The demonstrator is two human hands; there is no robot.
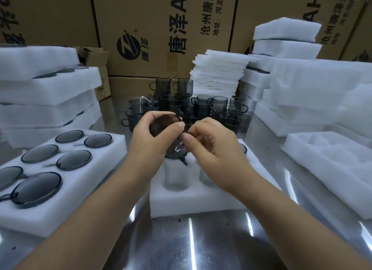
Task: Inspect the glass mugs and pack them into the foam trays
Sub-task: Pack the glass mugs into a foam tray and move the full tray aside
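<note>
Head view: looking down past both forearms at a work table.
L hand: gripping the smoked glass mug; fingers are curling over the top of its round rim, thumb is closing on the R side.
R hand: thumb & forefinger are pinching at the mug's R edge. The fingers are covering the handle, so can't tell which part they're holding.
Mug position: hanging in the air betw. both hands, round face facing the camera, above the back of the ctr foam tray.
Ctr foam tray: lying on the steel table under the wrists, w/ two front pockets showing bare foam.
Dark glass: sitting just below the held mug; can't tell if it's seated in a pocket.
Filled tray: lying to the L, six mugs sitting base-up in its pockets.
Loose mugs: standing in a cluster behind the hands, some stacking two high.
Foam sheets: piling up behind the cluster, R side.
Spare tray: lying at the R, pockets up.
Tray stacks: rising at far L.
Cartons: standing along the back w/ printed text.
</note>
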